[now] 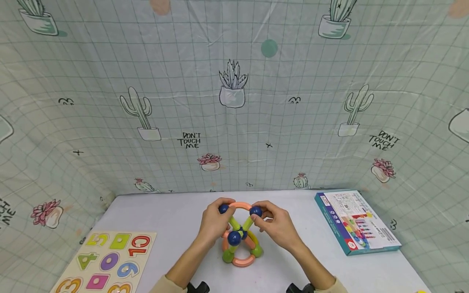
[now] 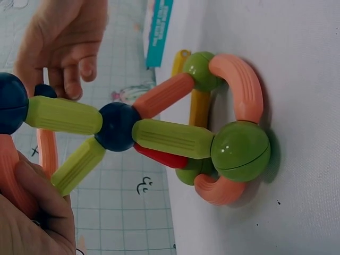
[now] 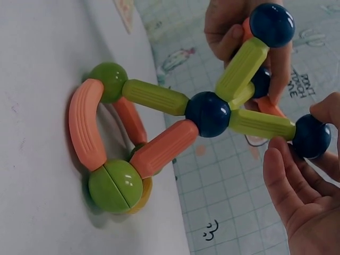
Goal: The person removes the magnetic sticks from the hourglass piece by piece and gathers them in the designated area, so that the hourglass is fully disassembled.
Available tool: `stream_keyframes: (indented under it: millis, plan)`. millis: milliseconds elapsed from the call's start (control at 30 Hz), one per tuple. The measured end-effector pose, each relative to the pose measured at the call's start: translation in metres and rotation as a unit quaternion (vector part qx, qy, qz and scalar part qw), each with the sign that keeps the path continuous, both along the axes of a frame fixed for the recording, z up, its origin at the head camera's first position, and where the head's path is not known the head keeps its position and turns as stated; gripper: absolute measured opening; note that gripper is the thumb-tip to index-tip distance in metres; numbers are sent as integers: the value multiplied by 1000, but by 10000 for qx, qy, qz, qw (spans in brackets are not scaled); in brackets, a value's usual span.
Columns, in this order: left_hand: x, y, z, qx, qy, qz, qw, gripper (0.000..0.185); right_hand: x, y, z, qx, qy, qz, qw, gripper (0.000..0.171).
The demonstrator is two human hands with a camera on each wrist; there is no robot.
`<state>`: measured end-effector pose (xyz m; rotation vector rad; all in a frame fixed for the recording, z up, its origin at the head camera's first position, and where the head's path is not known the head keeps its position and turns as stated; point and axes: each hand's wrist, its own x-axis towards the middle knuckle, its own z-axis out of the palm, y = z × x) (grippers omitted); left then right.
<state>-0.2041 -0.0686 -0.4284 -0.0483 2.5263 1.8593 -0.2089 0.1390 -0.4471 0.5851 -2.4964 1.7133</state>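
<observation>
Hands curl on a toy of plastic sticks and balls (image 1: 238, 238) mid-bench: left hand (image 1: 214, 221) and right hand (image 1: 276, 224) each pinch a top blue ball. Wall cloth reads "DON'T TOUCH ME".

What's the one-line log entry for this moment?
left hand: grips toy top | right hand: pinches blue ball | stick-and-ball toy: upright on table
</observation>
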Motion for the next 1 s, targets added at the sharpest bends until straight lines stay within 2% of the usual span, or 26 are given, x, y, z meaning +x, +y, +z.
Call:
stream_keyframes:
  millis: [500,667,867,1000]
  plan:
    - [1,1,1,-99,19,-3,9999,26,-1,1,-1,-1,-42,-15,10000,28]
    - [1,2,0,-76,29,5,10000,26,4,-1,6,-7,-44,-37,10000,33]
    - [1,2,0,-41,34,33,10000,25,14,-3,25,5,193,112,9998,33]
    - [0,2,0,-64,14,43,10000,25,17,-3,32,16,205,194,9996,33]
